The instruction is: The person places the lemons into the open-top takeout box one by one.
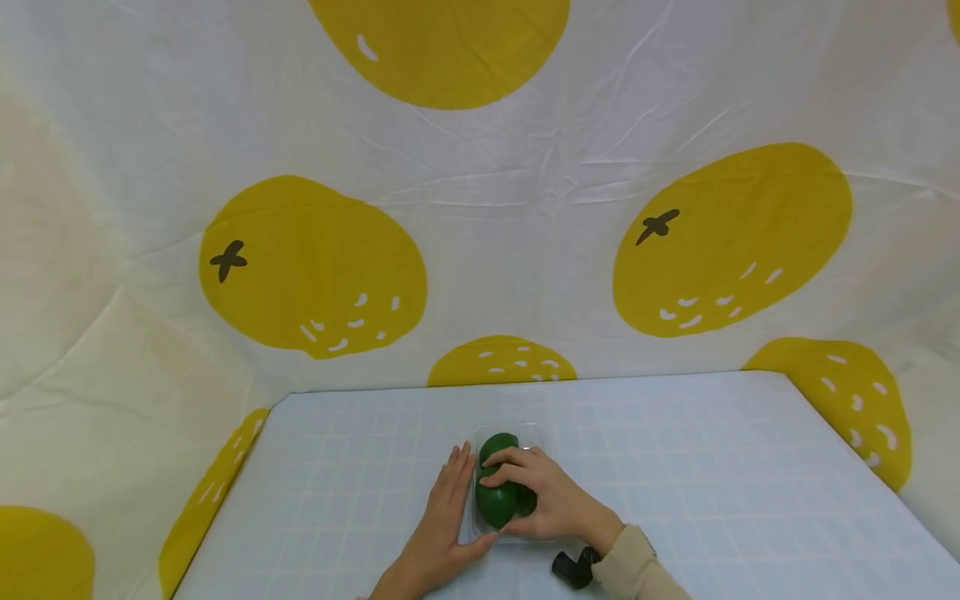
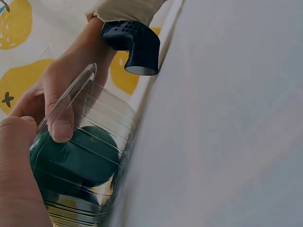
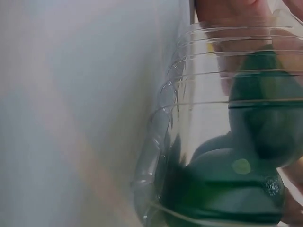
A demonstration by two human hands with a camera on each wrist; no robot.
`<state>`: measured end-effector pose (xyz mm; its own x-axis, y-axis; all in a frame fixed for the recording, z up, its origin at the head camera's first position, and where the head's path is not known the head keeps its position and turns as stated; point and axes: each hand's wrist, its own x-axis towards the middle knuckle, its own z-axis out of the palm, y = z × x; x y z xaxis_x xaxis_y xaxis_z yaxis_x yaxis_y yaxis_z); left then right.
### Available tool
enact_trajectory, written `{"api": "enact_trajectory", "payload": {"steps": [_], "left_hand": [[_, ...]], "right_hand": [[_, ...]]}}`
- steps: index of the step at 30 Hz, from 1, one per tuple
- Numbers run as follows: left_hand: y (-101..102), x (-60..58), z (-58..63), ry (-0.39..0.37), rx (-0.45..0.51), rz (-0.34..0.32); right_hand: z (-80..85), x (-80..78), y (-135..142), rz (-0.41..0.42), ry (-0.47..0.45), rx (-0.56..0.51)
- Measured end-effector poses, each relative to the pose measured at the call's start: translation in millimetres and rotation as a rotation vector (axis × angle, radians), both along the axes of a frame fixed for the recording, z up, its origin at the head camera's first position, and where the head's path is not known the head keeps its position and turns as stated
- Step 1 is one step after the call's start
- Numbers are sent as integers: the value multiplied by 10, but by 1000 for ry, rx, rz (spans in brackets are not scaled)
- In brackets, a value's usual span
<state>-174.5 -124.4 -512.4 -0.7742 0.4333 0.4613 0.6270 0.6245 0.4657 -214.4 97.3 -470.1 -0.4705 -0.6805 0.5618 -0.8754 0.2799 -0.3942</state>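
Note:
A clear plastic box (image 1: 531, 432) with ribbed walls (image 2: 110, 105) stands on the table in the middle of the head view, several glossy dark green oval fruits inside. My right hand (image 1: 553, 500) reaches in from the right. Its fingers curl over the near green fruit (image 1: 495, 507), the thumb at the fruit's near end. Another fruit (image 1: 498, 445) lies behind it, and one (image 1: 527, 502) is partly hidden under the hand. My left hand (image 1: 444, 527) lies along the box's left side, fingers straight, thumb near its front corner. Through the plastic, the right wrist view shows a fruit (image 3: 227, 189) with a pale spot.
A pale blue checked cloth (image 1: 360, 483) covers the table. Behind it hangs a white curtain (image 1: 517, 250) printed with big yellow fruits. A black wrist camera (image 1: 573, 570) sits at my right wrist, below the beige sleeve (image 1: 637, 567).

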Motion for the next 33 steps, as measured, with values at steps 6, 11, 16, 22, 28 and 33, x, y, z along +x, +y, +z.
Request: {"api": "enact_trajectory", "payload": {"steps": [6, 11, 16, 22, 28, 33], "left_hand": [[5, 4, 5, -7, -1, 6], [5, 7, 5, -9, -6, 11], [9, 9, 17, -5, -1, 10], [10, 16, 32, -1, 3, 9], [10, 18, 24, -5, -4, 17], [10, 11, 6, -10, -21, 35]], "right_hand": [[-5, -1, 9, 43, 29, -20], [-9, 2, 0, 55, 38, -36], [-15, 0, -7, 53, 22, -49], [-17, 0, -5, 52, 12, -54], [-25, -4, -2, 59, -1, -65], [-38, -9, -3, 75, -5, -88]]}}
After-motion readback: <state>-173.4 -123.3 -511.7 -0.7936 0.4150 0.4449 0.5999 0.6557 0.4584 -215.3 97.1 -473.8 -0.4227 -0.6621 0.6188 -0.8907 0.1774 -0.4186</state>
